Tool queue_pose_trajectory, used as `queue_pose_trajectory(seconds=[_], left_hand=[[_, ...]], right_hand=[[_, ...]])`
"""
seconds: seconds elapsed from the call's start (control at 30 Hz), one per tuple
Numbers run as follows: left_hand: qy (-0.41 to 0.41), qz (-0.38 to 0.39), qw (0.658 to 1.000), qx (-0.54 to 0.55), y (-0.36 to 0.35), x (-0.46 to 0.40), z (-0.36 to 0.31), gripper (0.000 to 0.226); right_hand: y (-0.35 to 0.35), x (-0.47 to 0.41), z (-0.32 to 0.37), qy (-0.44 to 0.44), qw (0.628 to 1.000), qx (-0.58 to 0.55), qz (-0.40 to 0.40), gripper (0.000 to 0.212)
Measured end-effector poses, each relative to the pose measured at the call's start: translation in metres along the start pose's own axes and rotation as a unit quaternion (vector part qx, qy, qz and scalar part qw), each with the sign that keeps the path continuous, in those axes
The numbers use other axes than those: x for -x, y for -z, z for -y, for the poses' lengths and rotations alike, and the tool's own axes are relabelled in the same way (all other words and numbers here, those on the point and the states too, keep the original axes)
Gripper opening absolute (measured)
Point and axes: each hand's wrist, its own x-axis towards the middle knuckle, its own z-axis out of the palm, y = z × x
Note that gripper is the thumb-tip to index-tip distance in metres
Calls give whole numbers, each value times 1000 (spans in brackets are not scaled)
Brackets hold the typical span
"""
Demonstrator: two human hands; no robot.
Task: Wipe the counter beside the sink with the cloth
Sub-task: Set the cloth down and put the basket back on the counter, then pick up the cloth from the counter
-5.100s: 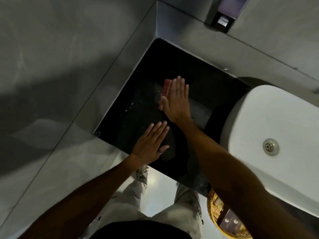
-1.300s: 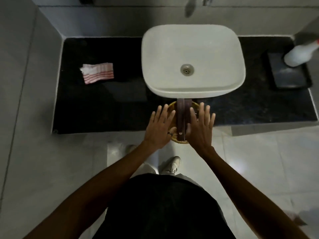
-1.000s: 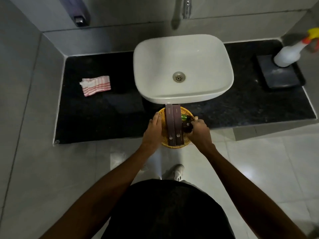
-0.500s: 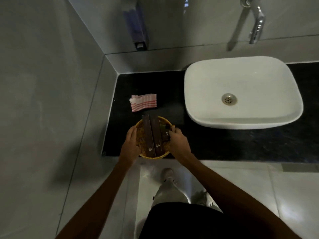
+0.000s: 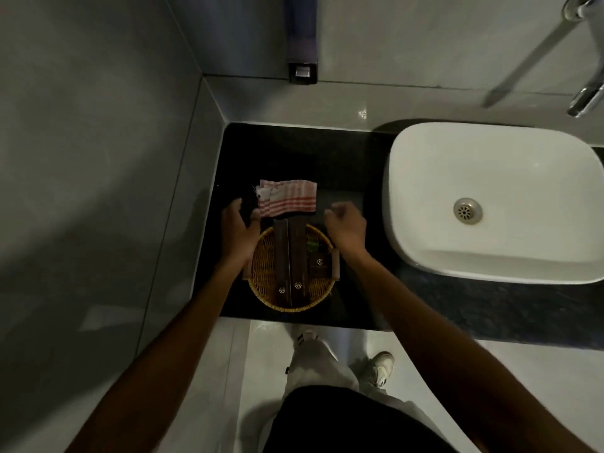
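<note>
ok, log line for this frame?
basket on counter | left hand, right hand flank it, empty | cloth untouched

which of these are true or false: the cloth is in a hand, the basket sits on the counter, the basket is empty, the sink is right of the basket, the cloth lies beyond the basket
1. The red-and-white striped cloth is held in a hand. False: it lies flat on the black stone counter; the left hand and right hand are at the basket's sides.
2. The round woven wicker basket sits on the counter. True.
3. The basket is empty. False: two long dark brown boxes and smaller items lie in it.
4. The white ceramic sink is to the right of the basket. True.
5. The cloth lies beyond the basket, towards the wall. True.
</note>
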Motion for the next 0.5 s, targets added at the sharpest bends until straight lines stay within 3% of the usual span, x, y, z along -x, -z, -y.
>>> queue_pose_trajectory(seconds=[0.07,0.2,0.3,0.5], left_hand=[[75,45,995,37,-11,-36,-26,69],[119,102,987,-24,-36,-75,-43,78],[138,134,981,16,-42,-77,-55,59],[56,165,960,219,-36,-7,-108,30]], right_hand=[[-15,-30,25,-45,998,-5,48,23],[-44,-62,48,-106,991,-52,62,44],[-45,-71,61,-142,980,-94,105,54],[48,-53,73,-57,976,-170,124,22]])
